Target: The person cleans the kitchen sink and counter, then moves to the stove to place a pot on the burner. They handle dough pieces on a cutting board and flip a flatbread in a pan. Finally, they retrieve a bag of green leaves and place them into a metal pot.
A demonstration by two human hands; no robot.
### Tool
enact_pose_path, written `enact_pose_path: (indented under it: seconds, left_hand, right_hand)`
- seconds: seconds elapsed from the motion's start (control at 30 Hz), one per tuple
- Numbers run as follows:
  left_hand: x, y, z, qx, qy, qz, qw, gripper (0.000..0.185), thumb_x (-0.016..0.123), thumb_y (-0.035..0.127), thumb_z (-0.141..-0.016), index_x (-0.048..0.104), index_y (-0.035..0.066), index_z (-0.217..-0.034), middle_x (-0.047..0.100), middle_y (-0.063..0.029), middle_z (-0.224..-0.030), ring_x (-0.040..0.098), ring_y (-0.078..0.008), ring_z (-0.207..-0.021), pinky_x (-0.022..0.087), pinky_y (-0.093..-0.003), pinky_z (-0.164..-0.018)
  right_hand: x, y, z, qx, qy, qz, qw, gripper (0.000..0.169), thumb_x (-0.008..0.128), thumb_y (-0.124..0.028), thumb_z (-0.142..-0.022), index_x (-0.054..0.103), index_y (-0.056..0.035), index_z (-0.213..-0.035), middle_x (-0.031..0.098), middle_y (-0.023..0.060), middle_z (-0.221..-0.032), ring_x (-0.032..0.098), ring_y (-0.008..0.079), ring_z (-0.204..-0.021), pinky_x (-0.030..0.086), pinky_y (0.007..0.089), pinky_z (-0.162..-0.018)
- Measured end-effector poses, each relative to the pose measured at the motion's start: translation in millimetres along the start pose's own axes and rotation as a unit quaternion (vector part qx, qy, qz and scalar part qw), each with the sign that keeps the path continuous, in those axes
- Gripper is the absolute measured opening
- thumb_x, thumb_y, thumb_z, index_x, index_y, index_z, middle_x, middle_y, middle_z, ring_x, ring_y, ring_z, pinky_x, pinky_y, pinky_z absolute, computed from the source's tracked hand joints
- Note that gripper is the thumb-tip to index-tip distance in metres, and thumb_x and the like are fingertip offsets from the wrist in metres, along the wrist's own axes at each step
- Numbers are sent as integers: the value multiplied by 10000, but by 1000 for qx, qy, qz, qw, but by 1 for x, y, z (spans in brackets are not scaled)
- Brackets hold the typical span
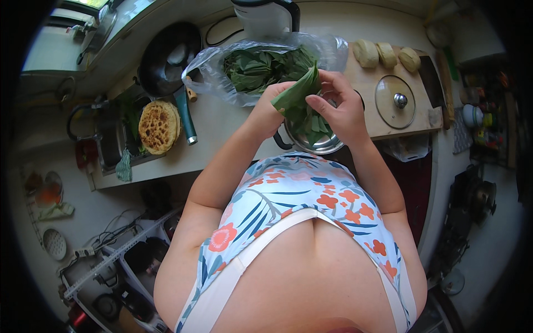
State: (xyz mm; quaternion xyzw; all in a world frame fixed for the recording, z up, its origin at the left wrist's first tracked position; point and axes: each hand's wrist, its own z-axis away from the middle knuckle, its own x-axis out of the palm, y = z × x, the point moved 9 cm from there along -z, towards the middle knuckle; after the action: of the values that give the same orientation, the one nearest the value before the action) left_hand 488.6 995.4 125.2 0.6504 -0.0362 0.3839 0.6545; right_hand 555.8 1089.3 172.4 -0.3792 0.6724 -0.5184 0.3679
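A green leaf [300,89] is held up between my two hands, over a stainless steel pot [327,146]. My left hand [268,110] grips its left side, with some fingers hidden behind it. Thumb and fingers of my right hand [343,106] are closed around the leaf's right side. Several torn or cut leaf pieces [317,127] lie in the pot below. Just beyond my hands, a clear plastic bag [212,79] lies spread on the counter, filled with a heap of green leaves [258,68].
A wooden board [362,118] on the right bears a glass lid [389,93], dough rolls [366,53] and a dark-bladed knife [431,79]. To the left are a wok [156,62], browned flatbreads [157,127] and a sink [112,135]. A white appliance [264,18] stands behind the bag.
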Motion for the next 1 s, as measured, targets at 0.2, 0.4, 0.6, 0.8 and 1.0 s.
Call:
enact_pose_path:
  seconds: [0.2,0.4,0.6,0.8,1.0]
  left_hand:
    - [-5,-36,-2,-105,40,25,993,331,575,286,-909,609,18,-1100,622,-39,-962,569,-89,-846,466,-236,-749]
    - [8,-23,2,-41,-17,-202,978,355,574,261,-928,543,33,-1198,609,-38,-987,571,-72,-867,471,-227,-738]
    - [-18,-35,-2,-59,95,-28,993,266,563,237,-934,594,20,-1085,640,-34,-960,606,-88,-825,503,-241,-710]
    - [-11,-50,-1,-116,82,74,987,351,451,312,-977,555,14,-1129,630,-78,-1043,636,-156,-906,537,-320,-797]
    - [-7,-75,1,-160,94,81,979,400,407,353,-986,538,15,-1152,620,-108,-1077,637,-195,-938,541,-359,-809]
  right_hand:
    - [-15,36,16,97,45,-32,994,408,657,-38,-811,545,9,-1200,627,77,-1002,628,130,-882,502,247,-773]
    - [-28,49,27,143,50,-66,986,459,605,5,-837,469,27,-1275,651,103,-1033,633,135,-920,501,251,-809]
    - [-30,69,38,218,-16,-208,953,417,493,-43,-910,428,24,-1317,620,90,-1089,597,128,-999,487,248,-841]
    - [-34,81,46,267,14,-330,905,360,408,-112,-966,442,12,-1303,580,87,-1135,588,141,-1009,501,280,-867]
    - [-41,101,51,266,25,-289,919,339,492,-139,-951,489,9,-1257,584,81,-1139,573,141,-1033,484,271,-866]
